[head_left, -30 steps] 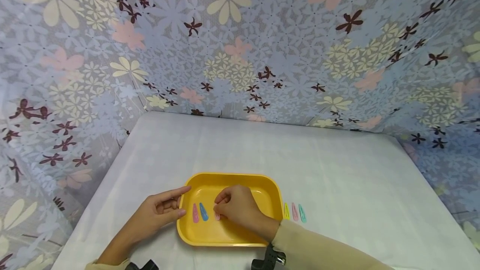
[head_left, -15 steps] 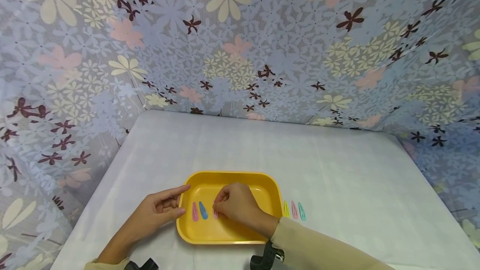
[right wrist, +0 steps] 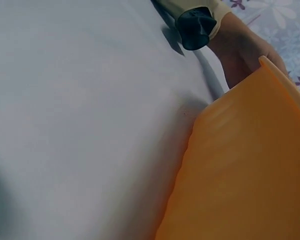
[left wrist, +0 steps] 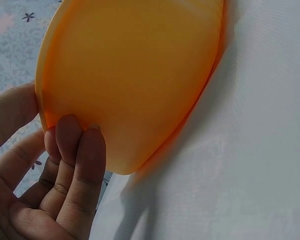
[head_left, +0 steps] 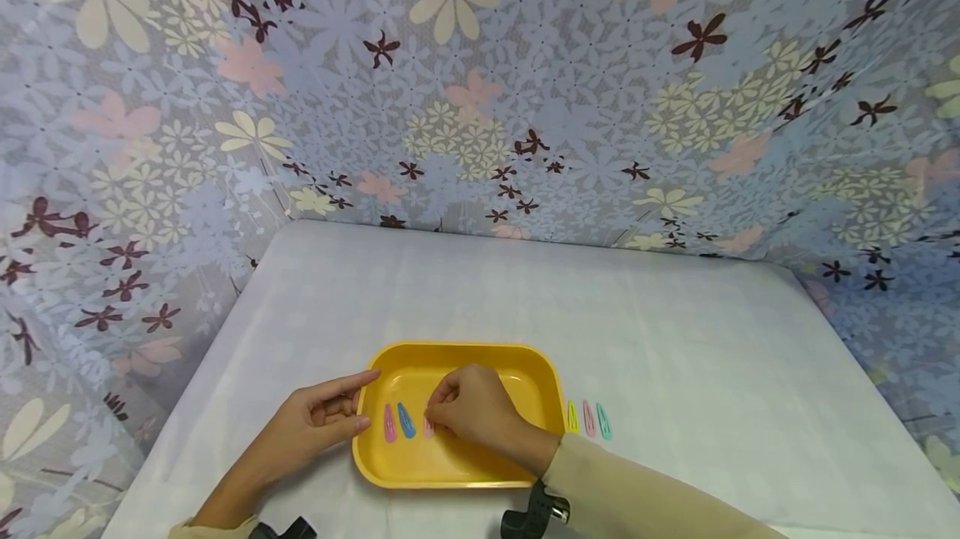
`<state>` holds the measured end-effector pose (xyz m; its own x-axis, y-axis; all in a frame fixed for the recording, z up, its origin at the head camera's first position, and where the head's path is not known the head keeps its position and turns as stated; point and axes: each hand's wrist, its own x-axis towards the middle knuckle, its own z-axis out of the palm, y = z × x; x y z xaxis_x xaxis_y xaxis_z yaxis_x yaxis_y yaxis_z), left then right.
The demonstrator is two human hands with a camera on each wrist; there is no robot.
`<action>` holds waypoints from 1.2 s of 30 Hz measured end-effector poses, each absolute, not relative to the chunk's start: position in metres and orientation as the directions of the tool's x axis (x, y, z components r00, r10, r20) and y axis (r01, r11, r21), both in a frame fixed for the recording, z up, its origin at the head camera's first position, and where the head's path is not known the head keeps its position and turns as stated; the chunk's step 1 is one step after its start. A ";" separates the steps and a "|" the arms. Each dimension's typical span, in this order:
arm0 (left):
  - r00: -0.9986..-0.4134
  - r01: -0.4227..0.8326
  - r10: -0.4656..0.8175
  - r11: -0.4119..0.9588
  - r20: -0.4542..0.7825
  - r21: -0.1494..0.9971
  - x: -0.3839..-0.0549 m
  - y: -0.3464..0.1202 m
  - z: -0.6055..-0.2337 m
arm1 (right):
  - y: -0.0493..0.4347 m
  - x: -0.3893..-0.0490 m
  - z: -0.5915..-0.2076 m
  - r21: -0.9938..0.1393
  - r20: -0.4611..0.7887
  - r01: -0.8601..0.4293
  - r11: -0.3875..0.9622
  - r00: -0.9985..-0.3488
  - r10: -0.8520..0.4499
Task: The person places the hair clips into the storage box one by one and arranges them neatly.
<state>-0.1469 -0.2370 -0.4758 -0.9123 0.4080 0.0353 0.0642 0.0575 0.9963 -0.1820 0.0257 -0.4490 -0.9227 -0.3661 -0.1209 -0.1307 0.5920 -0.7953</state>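
Observation:
In the head view, a yellow tray sits on the white-covered table. My left hand holds its left edge, with the index fingertip and thumb at the rim; in the left wrist view its curled fingers press the outer wall. Over the tray's middle, my right hand pinches a light pink snap hair clip, partly hidden by the fingertips. To the left of that clip, a pink hair clip and a blue hair clip lie side by side in the tray.
Right of the tray, a yellow clip, a light pink clip and a teal clip lie in a row on the table. Floral fabric hangs behind and at the sides. Both wrists wear dark camera mounts.
My right fingertips have shifted the light pink clip slightly left, towards the blue one. The left hand keeps its place on the tray.

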 end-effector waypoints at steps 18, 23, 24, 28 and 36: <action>-0.909 0.045 0.417 0.059 0.016 0.997 -0.146 -0.238 -0.477 | 0.038 -0.175 -0.438 -0.864 -0.202 -0.028 0.503 -0.895 -0.398; -0.903 0.060 0.428 0.040 0.037 0.997 -0.147 -0.239 -0.478 | 0.053 -0.170 -0.426 -0.921 -0.229 0.062 0.385 -0.885 -0.405; -0.903 0.060 0.429 0.038 0.038 0.997 -0.147 -0.239 -0.478 | 0.057 -0.169 -0.423 -0.931 -0.235 0.083 0.356 -0.882 -0.408; -0.902 0.061 0.429 0.041 0.038 0.997 -0.148 -0.239 -0.478 | 0.078 -0.167 -0.411 -0.956 -0.259 0.167 0.242 -0.866 -0.427; -0.904 0.048 0.425 0.017 0.036 0.999 -0.147 -0.239 -0.479 | 0.130 -0.160 -0.392 -0.954 -0.298 0.258 0.152 -0.865 -0.404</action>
